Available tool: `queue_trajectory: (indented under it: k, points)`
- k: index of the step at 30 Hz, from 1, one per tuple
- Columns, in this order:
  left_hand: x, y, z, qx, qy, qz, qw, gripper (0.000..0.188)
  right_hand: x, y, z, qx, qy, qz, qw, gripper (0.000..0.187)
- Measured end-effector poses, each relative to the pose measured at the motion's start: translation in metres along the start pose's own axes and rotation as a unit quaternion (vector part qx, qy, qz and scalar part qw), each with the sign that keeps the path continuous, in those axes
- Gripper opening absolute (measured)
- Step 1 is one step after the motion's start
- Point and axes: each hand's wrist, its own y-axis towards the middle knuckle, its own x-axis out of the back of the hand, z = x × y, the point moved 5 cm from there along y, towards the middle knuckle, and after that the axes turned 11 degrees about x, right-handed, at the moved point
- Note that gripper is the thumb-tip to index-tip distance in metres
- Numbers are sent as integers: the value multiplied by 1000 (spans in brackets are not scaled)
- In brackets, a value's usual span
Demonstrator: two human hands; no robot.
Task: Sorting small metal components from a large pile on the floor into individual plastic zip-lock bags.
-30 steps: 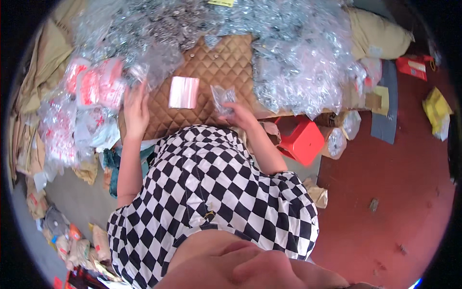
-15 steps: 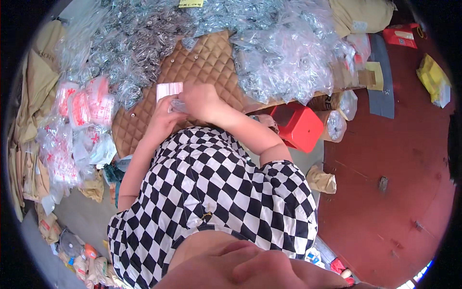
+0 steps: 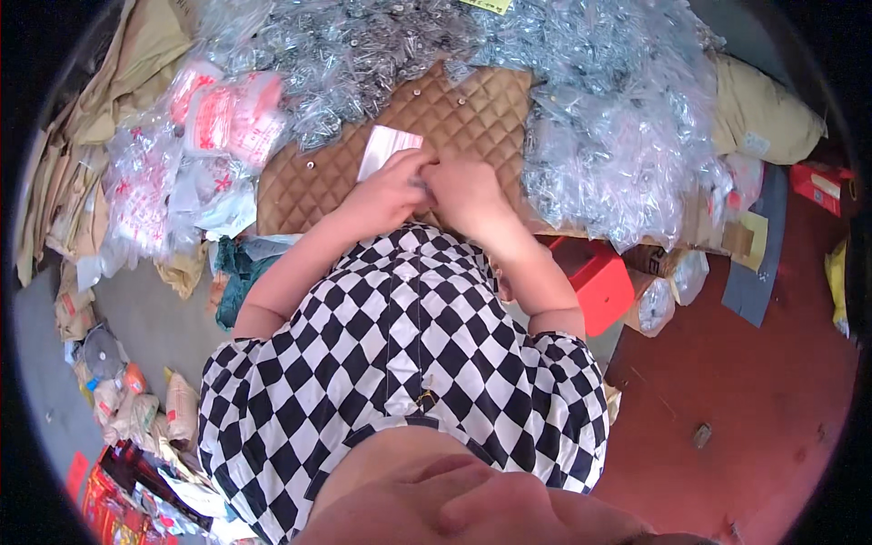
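Note:
My left hand (image 3: 392, 193) and my right hand (image 3: 463, 189) meet in front of my body, over the brown quilted mat (image 3: 309, 195). The fingers of both are curled and pressed together. Whatever they pinch is hidden behind the fingers. Just beyond my left hand is a white and pale pink striped sheet (image 3: 389, 148), its near edge partly covered by that hand. A few small metal pieces (image 3: 311, 165) are scattered on the mat.
Heaps of small clear plastic bags with metal parts (image 3: 618, 154) border the mat at the right and far side. Red-printed plastic packs (image 3: 227, 113) lie at the left. A red plastic stool (image 3: 604, 291) stands below the right edge, and brown sacks (image 3: 136, 73) lie far left.
The whole view has shifted, so hands and mat appear further right. My hands have come closer together, and the clear plastic seen between them is now hidden.

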Motion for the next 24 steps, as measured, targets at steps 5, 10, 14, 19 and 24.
queue_trajectory:
  k: [5, 10, 14, 19, 24]
  points:
    - [19, 8, -4, -19, -27, -23, 999, 18, 30, -28, -25, 70, 380, -228, 894, 41]
    - [27, 23, -28, -34, -32, 22, 999, 14, 17, -39, -18, 118, 334, -230, 907, 32]
    - [34, 29, -32, -16, -79, 36, 996, 12, 38, -66, -30, 149, 290, -280, 903, 30]
    - [27, 56, -31, -22, -111, 32, 993, 13, 5, -58, -50, 116, 143, -281, 942, 26]
    - [26, 9, 109, 220, 122, -125, 960, 43, 6, -154, -167, -117, 328, -388, 854, 24]
